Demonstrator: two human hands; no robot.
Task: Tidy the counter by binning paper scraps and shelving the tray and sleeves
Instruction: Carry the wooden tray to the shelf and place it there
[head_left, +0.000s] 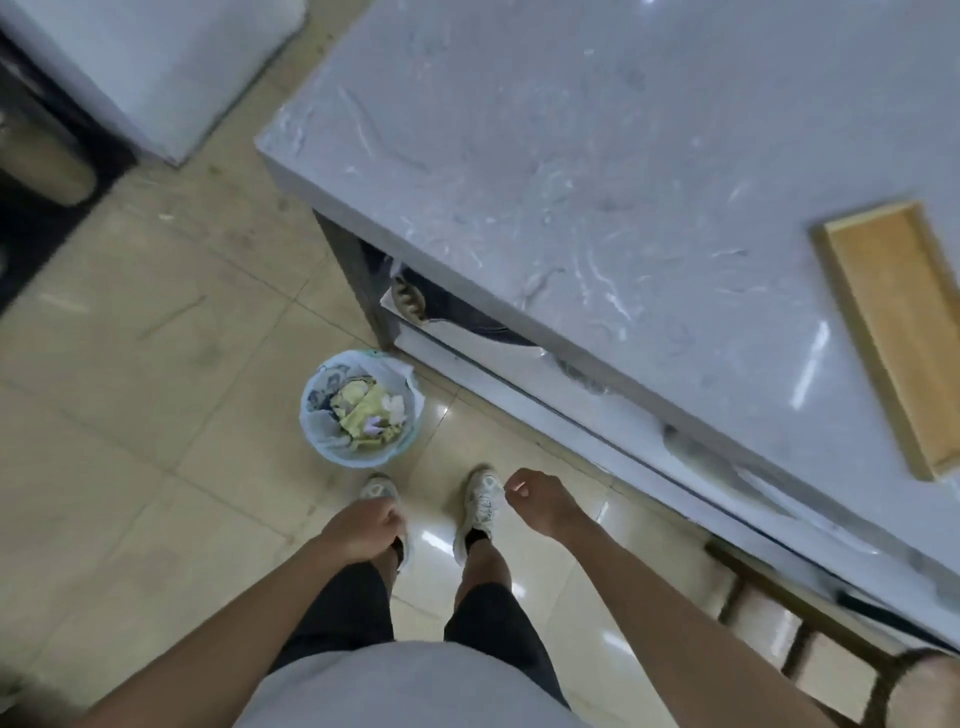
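A small round bin (362, 410) with a pale blue liner stands on the floor near the counter's corner, holding yellow and white paper scraps. A long wooden tray (898, 332) lies on the grey marble counter (545, 171) at the right. My left hand (361, 530) hangs curled above my left shoe, with nothing visible in it. Over my right shoe my right hand (537, 499) hangs loosely curled, also with nothing seen in it. Both hands are below and short of the bin. No sleeves are in view.
Under the counter top runs a shelf (467, 338) with dark items inside. A wooden stool (810, 639) stands at the lower right beside the counter. A white cabinet (156, 67) and a dark appliance (36, 156) stand at the upper left across the tiled floor.
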